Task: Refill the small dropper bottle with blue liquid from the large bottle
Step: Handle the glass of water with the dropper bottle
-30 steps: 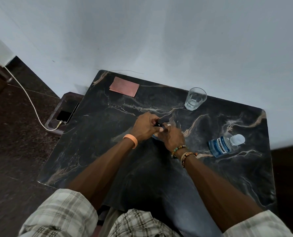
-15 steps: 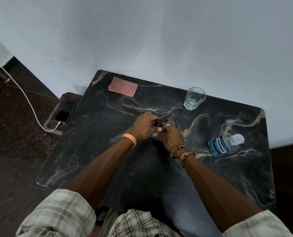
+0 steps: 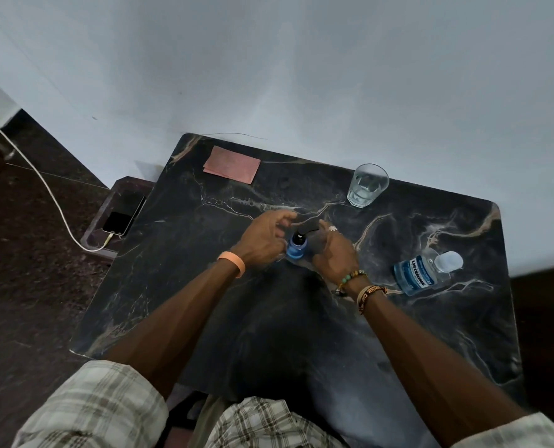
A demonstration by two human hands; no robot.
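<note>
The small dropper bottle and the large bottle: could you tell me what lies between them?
Only the right hand, holding the black cap, in the head view.

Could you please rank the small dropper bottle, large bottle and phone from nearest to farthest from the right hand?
1. Small dropper bottle, just left of the right hand, which holds a dark cap.
2. Large bottle, to its right.
3. Phone, far left.

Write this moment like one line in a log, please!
step: uncapping | right grip holds black cap | left grip beside small bottle | big bottle capped, untouched
</note>
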